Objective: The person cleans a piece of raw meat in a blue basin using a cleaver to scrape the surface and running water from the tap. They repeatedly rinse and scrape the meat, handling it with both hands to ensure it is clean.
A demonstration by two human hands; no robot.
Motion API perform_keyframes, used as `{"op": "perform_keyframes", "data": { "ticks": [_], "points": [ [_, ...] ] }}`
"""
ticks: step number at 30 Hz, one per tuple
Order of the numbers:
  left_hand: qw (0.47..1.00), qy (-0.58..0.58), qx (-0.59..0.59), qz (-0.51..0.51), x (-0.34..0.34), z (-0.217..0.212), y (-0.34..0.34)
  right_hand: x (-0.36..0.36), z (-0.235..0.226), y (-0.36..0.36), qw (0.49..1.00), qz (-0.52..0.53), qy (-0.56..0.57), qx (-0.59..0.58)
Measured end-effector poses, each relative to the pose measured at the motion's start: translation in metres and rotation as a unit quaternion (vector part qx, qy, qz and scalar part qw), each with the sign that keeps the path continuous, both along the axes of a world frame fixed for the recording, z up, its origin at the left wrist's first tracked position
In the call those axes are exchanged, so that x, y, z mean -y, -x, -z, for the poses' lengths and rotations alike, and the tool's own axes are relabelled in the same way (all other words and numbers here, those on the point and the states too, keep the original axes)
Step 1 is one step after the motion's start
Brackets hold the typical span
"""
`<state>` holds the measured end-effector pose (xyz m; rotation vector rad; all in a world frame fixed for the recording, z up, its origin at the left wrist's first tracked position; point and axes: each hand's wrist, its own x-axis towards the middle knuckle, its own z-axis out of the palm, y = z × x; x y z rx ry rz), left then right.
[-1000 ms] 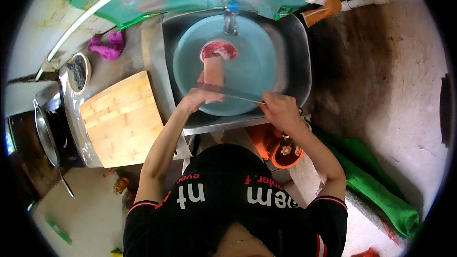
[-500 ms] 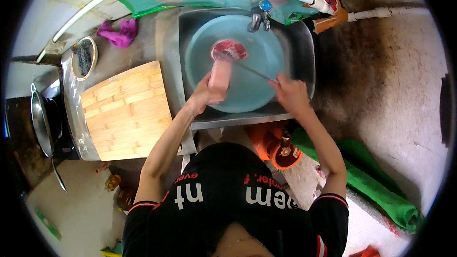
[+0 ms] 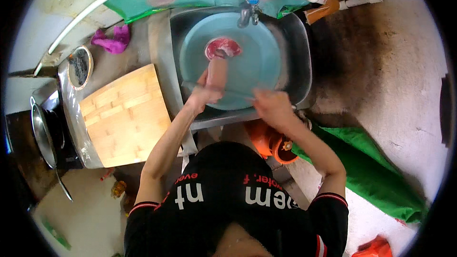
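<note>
A light-blue basin (image 3: 190,33) of water sits in the metal sink. In it lies a piece of red and white meat (image 3: 223,47). My left hand (image 3: 205,96) grips a smooth, pale pink oblong block (image 3: 218,72) over the basin's near left part; its far end overlaps the meat, and I cannot tell whether they are joined. My right hand (image 3: 272,104), blurred, is closed around the handle of a knife (image 3: 235,94) at the near right rim. The knife's thin grey blade is smeared by motion and points left, crossing the block's near end by my left fingers.
Left of the sink (image 3: 309,62) lies a wooden cutting board (image 3: 126,116), with a purple cloth (image 3: 112,39) and a bowl (image 3: 80,67) behind it. A tap (image 3: 246,15) hangs over the basin's far rim. A pan (image 3: 43,135) stands far left; an orange container (image 3: 281,147) is below the sink.
My right hand has moved left and nearer to me, bringing the knife across the block's near end. Before, the blade pointed up-left toward the meat. The left hand still grips the block.
</note>
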<state>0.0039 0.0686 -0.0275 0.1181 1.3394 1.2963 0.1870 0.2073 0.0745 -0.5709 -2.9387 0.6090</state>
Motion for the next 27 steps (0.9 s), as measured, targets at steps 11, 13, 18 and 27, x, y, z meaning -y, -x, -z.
{"op": "perform_keyframes", "data": {
  "ticks": [11, 13, 18, 27],
  "points": [
    [0.997, 0.055, -0.051, 0.035, -0.010, -0.014, 0.008, 0.003, -0.001, 0.001, 0.999, 0.029, -0.011, -0.007],
    [0.999, 0.029, -0.018, 0.005, -0.007, -0.013, 0.004, 0.003, 0.004, -0.001, 0.999, 0.028, -0.006, -0.021],
    [0.999, 0.013, 0.036, 0.027, 0.002, 0.000, 0.007, -0.036, 0.017, -0.002, 0.993, 0.102, -0.034, 0.041],
    [0.977, -0.098, 0.185, 0.044, 0.012, 0.001, 0.002, -0.024, 0.026, -0.012, 0.990, 0.042, -0.119, 0.055]
  ]
}}
